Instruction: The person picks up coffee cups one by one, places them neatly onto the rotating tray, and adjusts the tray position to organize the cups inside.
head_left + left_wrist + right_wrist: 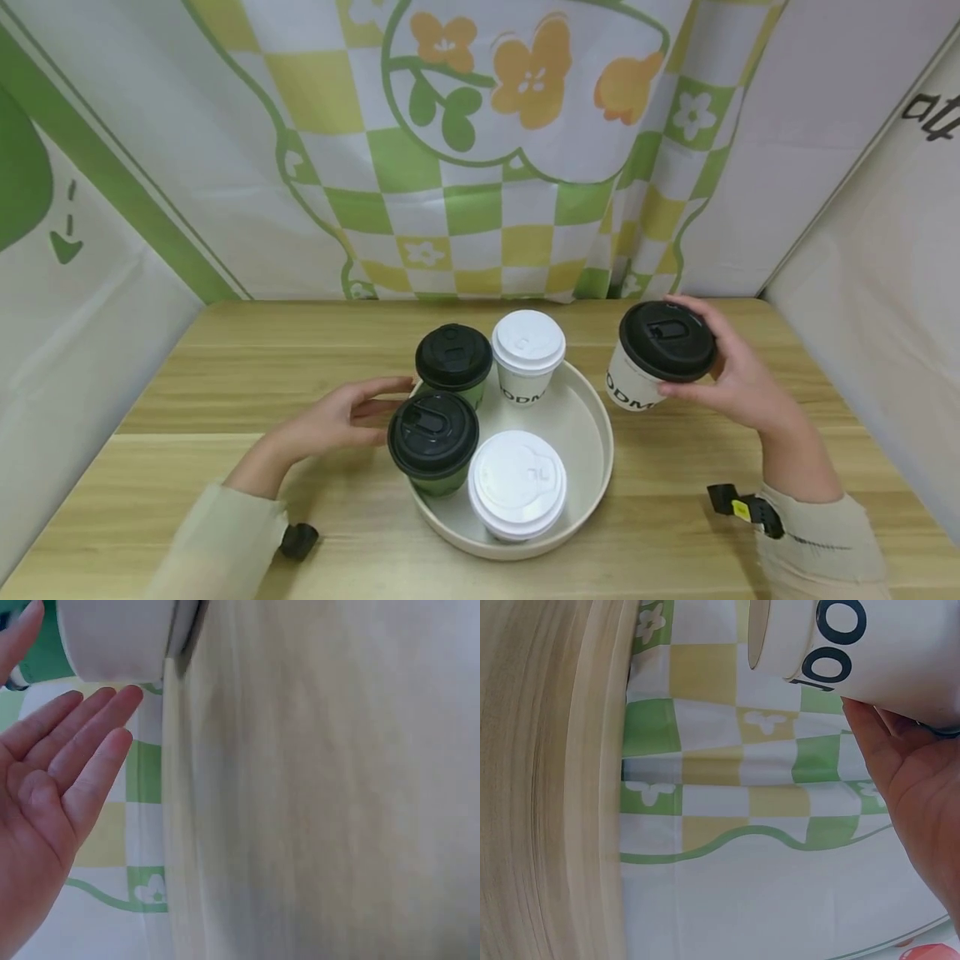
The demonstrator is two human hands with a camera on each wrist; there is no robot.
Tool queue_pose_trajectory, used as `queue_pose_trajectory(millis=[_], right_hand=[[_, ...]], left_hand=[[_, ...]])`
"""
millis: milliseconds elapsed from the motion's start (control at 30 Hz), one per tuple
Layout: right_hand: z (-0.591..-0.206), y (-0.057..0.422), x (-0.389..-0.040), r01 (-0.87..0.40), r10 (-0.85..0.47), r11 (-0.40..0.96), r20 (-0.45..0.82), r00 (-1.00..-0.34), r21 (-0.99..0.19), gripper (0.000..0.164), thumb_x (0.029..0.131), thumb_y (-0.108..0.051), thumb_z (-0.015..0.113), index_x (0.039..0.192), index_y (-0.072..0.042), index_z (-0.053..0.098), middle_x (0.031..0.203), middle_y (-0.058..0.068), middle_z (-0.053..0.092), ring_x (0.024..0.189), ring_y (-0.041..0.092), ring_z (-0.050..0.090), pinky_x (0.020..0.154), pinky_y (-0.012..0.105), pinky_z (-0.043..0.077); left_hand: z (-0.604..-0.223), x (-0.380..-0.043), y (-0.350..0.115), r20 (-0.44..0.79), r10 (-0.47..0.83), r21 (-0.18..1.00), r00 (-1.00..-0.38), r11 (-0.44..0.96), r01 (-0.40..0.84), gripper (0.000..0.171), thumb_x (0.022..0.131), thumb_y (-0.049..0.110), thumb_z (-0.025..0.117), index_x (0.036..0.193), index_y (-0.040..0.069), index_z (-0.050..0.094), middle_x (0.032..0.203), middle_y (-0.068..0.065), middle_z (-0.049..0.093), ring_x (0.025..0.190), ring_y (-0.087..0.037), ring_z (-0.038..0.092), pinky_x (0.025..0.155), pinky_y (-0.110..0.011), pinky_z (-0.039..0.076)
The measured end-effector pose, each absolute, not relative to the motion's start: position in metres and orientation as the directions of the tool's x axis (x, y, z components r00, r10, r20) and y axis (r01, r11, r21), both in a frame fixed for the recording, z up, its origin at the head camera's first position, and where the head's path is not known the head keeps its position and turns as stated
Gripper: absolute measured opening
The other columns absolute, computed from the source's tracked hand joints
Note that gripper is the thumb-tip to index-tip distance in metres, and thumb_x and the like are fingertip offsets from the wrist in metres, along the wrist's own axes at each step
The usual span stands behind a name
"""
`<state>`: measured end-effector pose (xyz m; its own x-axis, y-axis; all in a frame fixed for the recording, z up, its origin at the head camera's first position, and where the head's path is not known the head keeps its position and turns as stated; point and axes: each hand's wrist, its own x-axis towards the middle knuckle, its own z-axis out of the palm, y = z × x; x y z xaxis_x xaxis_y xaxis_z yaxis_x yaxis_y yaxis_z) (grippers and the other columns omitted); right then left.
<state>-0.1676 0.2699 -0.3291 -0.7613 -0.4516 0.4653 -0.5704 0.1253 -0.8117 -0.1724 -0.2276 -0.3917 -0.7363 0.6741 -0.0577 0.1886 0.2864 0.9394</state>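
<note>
In the head view my right hand [738, 375] grips a white paper cup [628, 379] with a black lid, to the right of the round tray [588, 417]. The right wrist view shows this lettered cup [900, 656] raised off the tabletop, my right hand [922, 780] around its lidded end. My left hand [337, 421] lies at the tray's left side, fingers extended towards its rim; in the left wrist view the palm [45, 787] faces the camera. Nearest to it are two green cups with black lids, a front one [433, 442] and a back one [453, 358].
Also in the tray are two white-lidded cups, one at the back [527, 354] and one at the front [517, 483]. The wooden table [300, 358] meets a checked, flowered curtain [480, 225] at the back. White fabric walls [885, 275] flank both sides.
</note>
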Motion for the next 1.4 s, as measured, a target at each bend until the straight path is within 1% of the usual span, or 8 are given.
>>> queue_pose_trajectory(millis=[167, 400, 533, 833, 1067, 1133, 1300, 1400], right_hand=[[-0.327, 0.267, -0.167, -0.574, -0.450, 0.105, 0.476, -0.755, -0.812, 0.099, 0.065, 0.027, 0.074, 0.151, 0.003, 0.030, 0.142, -0.003, 0.051, 0.125, 0.005, 0.054, 0.098, 0.012, 0.050], [-0.324, 0.263, -0.164, -0.578, -0.455, 0.096, 0.481, -0.750, -0.811, 0.100, 0.064, 0.028, 0.074, 0.151, 0.004, 0.030, 0.143, -0.003, 0.051, 0.125, 0.006, 0.054, 0.098, 0.012, 0.050], [-0.323, 0.261, -0.162, -0.576, -0.457, 0.091, 0.480, -0.749, -0.812, 0.101, 0.064, 0.028, 0.075, 0.151, 0.003, 0.030, 0.142, -0.003, 0.051, 0.125, 0.006, 0.055, 0.098, 0.012, 0.050], [-0.318, 0.254, -0.163, -0.613, -0.488, 0.029, 0.524, -0.698, -0.790, 0.101, 0.063, 0.027, 0.076, 0.150, 0.007, 0.029, 0.143, 0.002, 0.051, 0.126, 0.009, 0.055, 0.097, 0.015, 0.052], [-0.312, 0.251, -0.158, -0.613, -0.496, 0.034, 0.519, -0.696, -0.789, 0.103, 0.063, 0.026, 0.078, 0.151, 0.006, 0.028, 0.145, 0.003, 0.049, 0.126, 0.009, 0.055, 0.094, 0.015, 0.054], [-0.310, 0.250, -0.157, -0.604, -0.491, 0.040, 0.511, -0.705, -0.796, 0.106, 0.060, 0.028, 0.077, 0.151, 0.007, 0.028, 0.144, 0.002, 0.050, 0.126, 0.009, 0.055, 0.094, 0.015, 0.054], [-0.308, 0.246, -0.155, -0.622, -0.493, 0.008, 0.538, -0.684, -0.783, 0.109, 0.052, 0.034, 0.074, 0.149, 0.013, 0.027, 0.143, 0.008, 0.051, 0.127, 0.013, 0.055, 0.098, 0.018, 0.053], [-0.307, 0.245, -0.154, -0.641, -0.510, -0.003, 0.553, -0.659, -0.767, 0.110, 0.052, 0.033, 0.075, 0.148, 0.014, 0.027, 0.144, 0.011, 0.050, 0.129, 0.015, 0.054, 0.099, 0.018, 0.052]], left_hand=[[-0.387, -0.154, -0.232, -0.050, 0.633, 0.923, -0.772, 0.324, 0.206, 0.070, 0.088, 0.011, 0.075, 0.146, -0.006, 0.040, 0.150, -0.030, 0.042, 0.131, -0.050, 0.049, 0.099, -0.032, 0.056], [-0.387, -0.140, -0.230, -0.082, 0.610, 0.921, -0.788, 0.350, 0.174, 0.079, 0.084, 0.015, 0.079, 0.149, -0.003, 0.038, 0.154, -0.028, 0.036, 0.132, -0.050, 0.049, 0.102, -0.039, 0.054], [-0.388, -0.139, -0.228, -0.090, 0.606, 0.918, -0.791, 0.359, 0.171, 0.083, 0.083, 0.016, 0.080, 0.150, -0.003, 0.036, 0.156, -0.028, 0.034, 0.132, -0.050, 0.048, 0.104, -0.040, 0.052], [-0.388, -0.141, -0.227, -0.101, 0.575, 0.895, -0.812, 0.409, 0.178, 0.085, 0.083, 0.018, 0.081, 0.151, -0.002, 0.035, 0.157, -0.026, 0.034, 0.133, -0.047, 0.049, 0.107, -0.047, 0.048], [-0.386, -0.144, -0.226, -0.102, 0.572, 0.885, -0.814, 0.426, 0.188, 0.086, 0.082, 0.019, 0.081, 0.151, -0.004, 0.035, 0.156, -0.027, 0.036, 0.132, -0.047, 0.050, 0.109, -0.050, 0.046], [-0.387, -0.145, -0.226, -0.103, 0.573, 0.883, -0.813, 0.429, 0.191, 0.086, 0.082, 0.019, 0.081, 0.151, -0.004, 0.035, 0.156, -0.026, 0.036, 0.132, -0.046, 0.050, 0.109, -0.049, 0.045], [-0.388, -0.148, -0.225, -0.105, 0.570, 0.876, -0.815, 0.440, 0.195, 0.086, 0.082, 0.020, 0.082, 0.152, -0.001, 0.035, 0.156, -0.024, 0.037, 0.133, -0.046, 0.050, 0.110, -0.051, 0.044], [-0.388, -0.150, -0.224, -0.106, 0.578, 0.875, -0.809, 0.440, 0.200, 0.087, 0.082, 0.020, 0.082, 0.153, -0.001, 0.034, 0.156, -0.025, 0.037, 0.133, -0.046, 0.049, 0.111, -0.053, 0.042]])
